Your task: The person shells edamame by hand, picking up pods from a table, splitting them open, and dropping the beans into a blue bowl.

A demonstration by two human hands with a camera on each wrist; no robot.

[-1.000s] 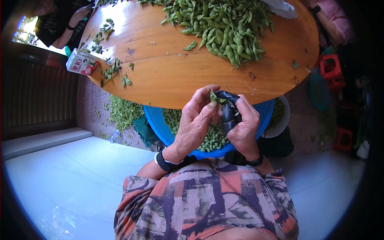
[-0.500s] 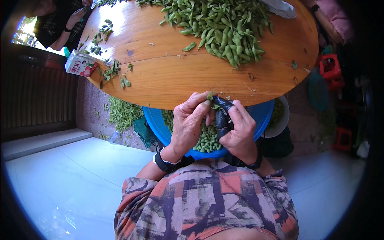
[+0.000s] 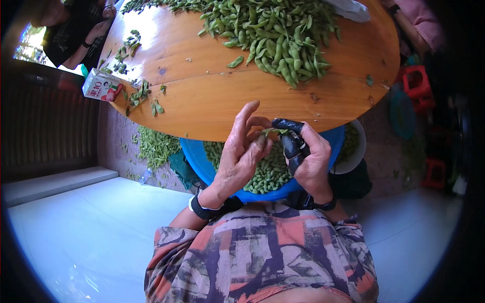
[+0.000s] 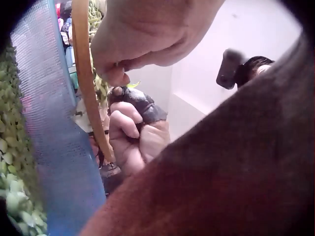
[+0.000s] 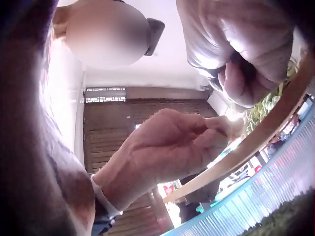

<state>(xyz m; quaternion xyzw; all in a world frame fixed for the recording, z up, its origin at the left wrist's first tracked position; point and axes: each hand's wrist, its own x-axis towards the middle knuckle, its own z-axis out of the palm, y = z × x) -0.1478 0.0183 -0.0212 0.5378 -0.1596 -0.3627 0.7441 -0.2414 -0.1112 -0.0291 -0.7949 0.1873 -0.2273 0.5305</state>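
In the head view, a small green soybean pod (image 3: pixel 274 131) lies between both hands above the blue basket (image 3: pixel 194 157). My left hand (image 3: pixel 240 151) pinches its left end near the thumb tip, index finger raised. My right hand (image 3: pixel 314 159) grips the other end; black wrapping covers its thumb and index finger (image 3: pixel 288 124). A sliver of green (image 4: pixel 133 84) shows above the wrapped thumb in the left wrist view. Shelled green beans (image 3: pixel 265 177) fill the basket under the hands. The right wrist view shows the left hand (image 5: pixel 167 152) with curled fingers, the pod hidden.
A heap of soybean pods (image 3: pixel 283 40) covers the far part of the wooden table (image 3: pixel 212 96). A juice carton (image 3: pixel 102 86) stands at its left edge near loose leaves. Husks (image 3: pixel 157 146) lie on the floor. A white bowl (image 3: pixel 355 151) and red stool (image 3: pixel 418 86) stand right.
My left index finger has lifted from the pod and points up. Both hands drew together lower down, then shifted; the right hand has moved slightly right and the pod now lies flatter.
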